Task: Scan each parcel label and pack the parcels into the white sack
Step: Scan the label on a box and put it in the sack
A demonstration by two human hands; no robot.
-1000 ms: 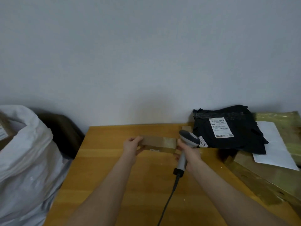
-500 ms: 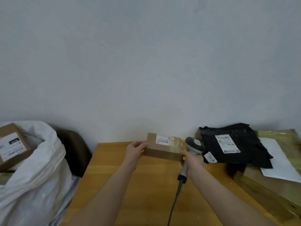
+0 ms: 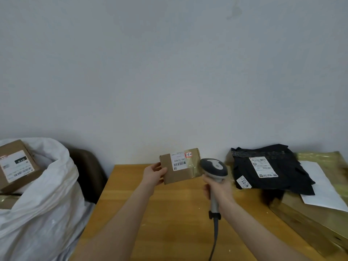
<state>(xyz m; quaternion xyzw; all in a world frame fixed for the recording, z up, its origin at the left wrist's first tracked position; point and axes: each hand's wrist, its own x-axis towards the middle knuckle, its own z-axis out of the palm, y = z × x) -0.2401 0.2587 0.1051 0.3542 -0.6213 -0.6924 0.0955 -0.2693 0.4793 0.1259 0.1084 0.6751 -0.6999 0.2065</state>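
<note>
1. Left grip (image 3: 153, 173): fingers and thumb curled on the left edge of a small cardboard parcel (image 3: 180, 175), thumb on the front face. The parcel is held up over the far end of the wooden surface (image 3: 169, 213), a little tilted, labelled face toward the camera.
2. Parcel label (image 3: 178, 161): white, with a barcode and printed digits. A small tag with red handwriting sits at its upper right corner.
3. Right grip (image 3: 219, 187): closed round the handle of a grey barcode scanner (image 3: 213, 166). The scanner head stands just beside the parcel's right edge; contact cannot be judged. Its cable (image 3: 215, 234) runs down toward the near edge.
4. White sack (image 3: 47, 194): left of the surface, mouth open, with a labelled cardboard box (image 3: 17, 164) showing at the top.
5. Right end of the surface: a black poly mailer (image 3: 282, 179) with a white label lies partly over a large taped carton (image 3: 310, 219). A white sheet (image 3: 320, 185) lies on the carton.
6. A dark rounded object (image 3: 88, 172) sits between the sack and the surface; its kind is unclear.
</note>
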